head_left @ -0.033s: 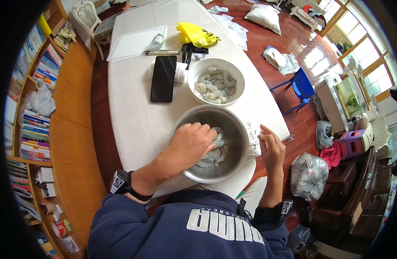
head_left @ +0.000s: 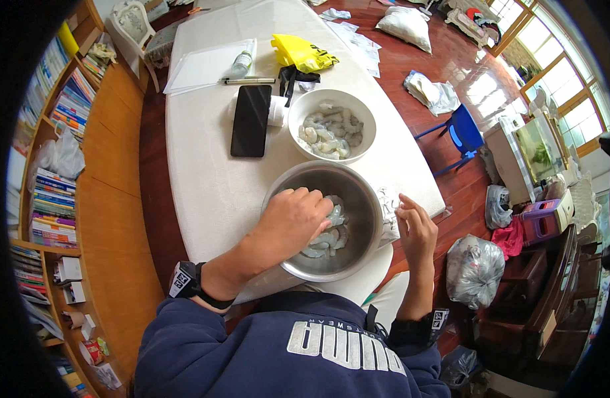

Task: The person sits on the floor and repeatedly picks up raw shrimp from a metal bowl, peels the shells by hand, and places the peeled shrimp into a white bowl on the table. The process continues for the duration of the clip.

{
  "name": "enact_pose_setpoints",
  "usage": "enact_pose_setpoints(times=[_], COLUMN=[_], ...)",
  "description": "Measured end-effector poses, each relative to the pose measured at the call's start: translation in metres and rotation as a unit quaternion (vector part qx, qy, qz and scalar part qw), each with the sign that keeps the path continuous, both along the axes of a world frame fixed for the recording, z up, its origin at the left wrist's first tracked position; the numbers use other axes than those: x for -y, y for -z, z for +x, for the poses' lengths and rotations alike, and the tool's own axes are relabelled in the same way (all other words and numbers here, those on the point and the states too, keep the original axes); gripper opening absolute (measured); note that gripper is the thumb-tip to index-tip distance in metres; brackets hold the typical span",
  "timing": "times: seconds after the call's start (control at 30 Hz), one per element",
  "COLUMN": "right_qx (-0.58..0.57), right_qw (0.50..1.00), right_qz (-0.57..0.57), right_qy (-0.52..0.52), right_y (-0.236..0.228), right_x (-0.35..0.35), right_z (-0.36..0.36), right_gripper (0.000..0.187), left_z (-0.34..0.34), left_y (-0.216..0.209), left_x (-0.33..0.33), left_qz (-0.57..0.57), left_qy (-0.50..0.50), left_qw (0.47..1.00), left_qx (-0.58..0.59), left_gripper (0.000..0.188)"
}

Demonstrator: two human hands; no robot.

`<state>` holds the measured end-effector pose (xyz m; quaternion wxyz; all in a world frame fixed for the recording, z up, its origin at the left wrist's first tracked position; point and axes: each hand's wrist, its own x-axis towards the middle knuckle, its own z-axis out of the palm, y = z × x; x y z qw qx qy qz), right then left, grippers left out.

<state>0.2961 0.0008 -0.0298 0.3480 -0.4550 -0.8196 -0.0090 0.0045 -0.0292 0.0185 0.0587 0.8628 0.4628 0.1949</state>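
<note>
Here, left to right:
Left hand (head_left: 293, 219): reaches into the metal bowl (head_left: 368, 199), fingers curled down onto the raw shrimp (head_left: 328, 235).
Right hand (head_left: 416, 229): beside the bowl's rim, fingers bent together, pinching something too small to tell.
White bowl (head_left: 301, 109): behind, holding more shrimp.

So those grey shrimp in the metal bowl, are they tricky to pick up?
Probably slippery: the raw shrimp look wet and glossy. They curl loosely, so likely soft and floppy rather than stiff. Each is small beside the left hand reaching into the steel bowl, so likely light.
</note>
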Motion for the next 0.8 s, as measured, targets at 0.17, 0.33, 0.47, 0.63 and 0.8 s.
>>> enact_pose_setpoints(times=[0.17,0.33,0.47,0.63,0.8], right_qx=[-0.006,0.011,0.051,0.044,0.01], right_qw=[1.0,1.0,0.998,0.997,0.994], right_qz=[0.008,-0.012,-0.019,-0.05,-0.105], right_qy=[0.023,0.015,-0.012,-0.029,-0.029], right_y=[0.017,0.023,0.026,0.028,0.027], right_x=[0.018,0.029,0.032,0.037,0.043], right_z=[0.008,0.015,0.02,0.025,0.027], right_gripper=[0.012,0.012,0.012,0.012,0.013], left_z=[0.001,0.001,0.001,0.001,0.002], left_y=[-0.001,-0.002,-0.002,-0.003,-0.003], left_x=[-0.001,-0.002,-0.002,-0.003,-0.003], left_qz=[0.013,0.018,0.019,0.012,0.009], left_qy=[-0.006,0.002,0.004,0.008,0.01], left_qw=[1.0,0.999,0.999,0.999,0.999], left_qx=[0.025,0.033,0.035,0.036,0.043], left_gripper=[0.021,0.02,0.02,0.02,0.019])
